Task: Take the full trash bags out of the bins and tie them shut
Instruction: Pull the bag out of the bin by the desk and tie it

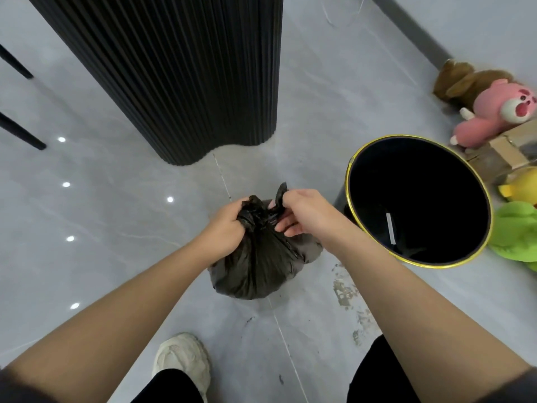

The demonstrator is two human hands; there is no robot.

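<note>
1. A black fluted column (186, 74) rises from the grey tiled floor (116, 199) in the upper left; its top is cut off by the frame
2. The black bin (418, 199) with a gold rim stands on the floor to the right of the bag, well apart from both hands; its inside is too dark to read beyond a pale strip low on the wall
3. The black trash bag (258, 266) sits on the floor between the two forearms, out of the bin, its gathered neck pulled up into the hands
4. Both arms reach forward and down, bare from the elbows, converging over the bag's neck
5. The left hand (223, 228) is clenched around the left side of the gathered neck, knuckles up
6. The right hand (302, 210) pinches a twisted tail of plastic that sticks up past the thumb, the lower fingers spread under it
7. Whether a knot is already formed cannot be told; the hands hide the crossing
8. Plush toys (494, 112) lie along the wall on the right, partly cut off
</note>
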